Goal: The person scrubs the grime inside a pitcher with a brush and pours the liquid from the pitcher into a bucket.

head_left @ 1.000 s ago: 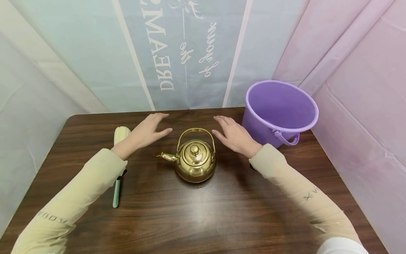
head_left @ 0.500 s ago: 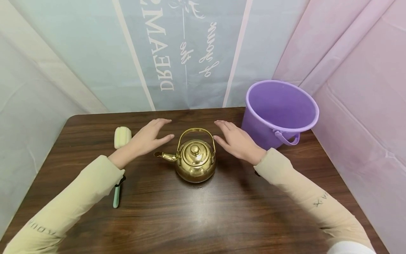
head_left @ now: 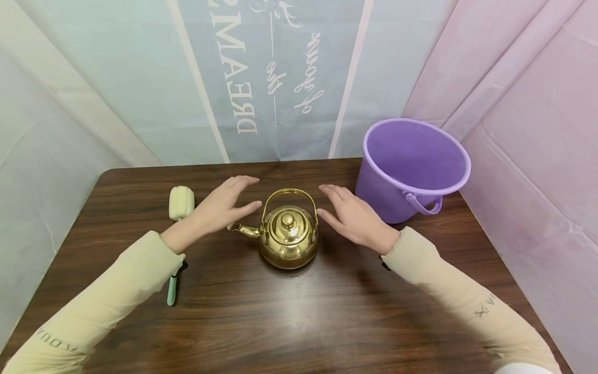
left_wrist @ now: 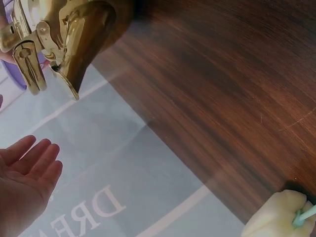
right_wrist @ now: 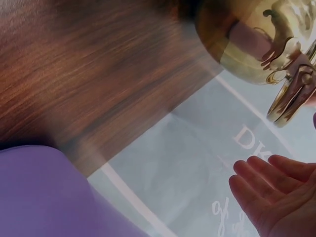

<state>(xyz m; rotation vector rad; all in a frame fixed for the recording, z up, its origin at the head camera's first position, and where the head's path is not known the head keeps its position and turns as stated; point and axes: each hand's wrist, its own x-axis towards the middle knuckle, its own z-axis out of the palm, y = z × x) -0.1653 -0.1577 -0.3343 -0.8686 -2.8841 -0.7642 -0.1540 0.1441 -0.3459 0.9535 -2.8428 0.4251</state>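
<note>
A shiny brass teapot [head_left: 288,244] with a lid and a raised hoop handle stands upright mid-table, its spout to the left. To its left hovers my left hand [head_left: 218,208], fingers straight and thumb apart, holding nothing. My right hand [head_left: 351,215] is on the other side with fingers extended, its thumb close to the handle; whether it touches cannot be told. The left wrist view has the spout [left_wrist: 81,47] above my left hand [left_wrist: 27,182]. In the right wrist view the pot's body [right_wrist: 237,54] is above my right hand [right_wrist: 279,195].
A purple bucket [head_left: 380,195] stands at the back right, its handle hanging in front. A sponge brush [head_left: 181,202] with a green handle [head_left: 172,291] lies at left, partly under my left forearm. Fabric walls border the brown table [head_left: 261,327] behind and at both sides.
Both hands have come slightly nearer to me; the left has also shifted a little to the right. The teapot, bucket and brush have stayed in place.
</note>
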